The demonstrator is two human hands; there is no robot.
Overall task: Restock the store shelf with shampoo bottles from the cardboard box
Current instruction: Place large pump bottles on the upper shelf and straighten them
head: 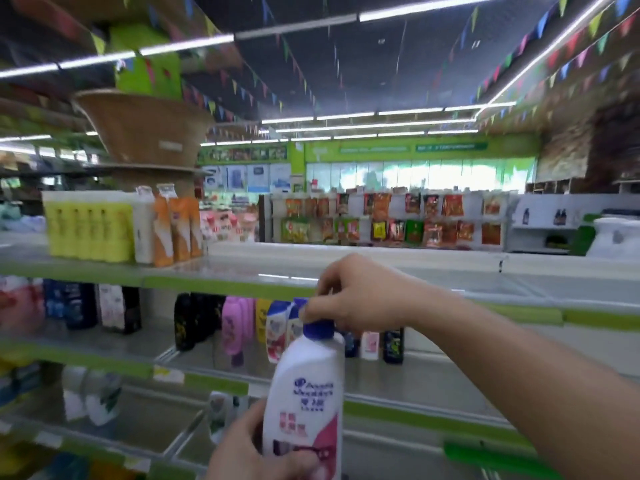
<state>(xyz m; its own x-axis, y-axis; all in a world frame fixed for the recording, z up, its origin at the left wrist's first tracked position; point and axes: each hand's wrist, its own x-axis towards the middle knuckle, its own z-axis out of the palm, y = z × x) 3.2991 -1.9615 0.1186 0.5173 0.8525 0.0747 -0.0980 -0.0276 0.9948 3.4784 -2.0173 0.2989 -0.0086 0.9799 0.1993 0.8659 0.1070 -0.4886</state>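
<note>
A white shampoo bottle [306,386] with a blue cap and a pink lower label stands upright in front of the store shelf [225,287]. My left hand [252,448] grips its lower body from the left. My right hand [353,296] pinches the blue cap from above. Two matching white bottles [277,327] stand on the second shelf level just behind the cap. The cardboard box is out of view.
The second level also holds pink [232,327], black [185,320] and dark blue bottles [74,304]. Yellow bottles [90,230] and orange packs [176,226] stand on the top level at left. A woven basket [145,129] sits above them. Bare shelf [415,379] lies right of the held bottle.
</note>
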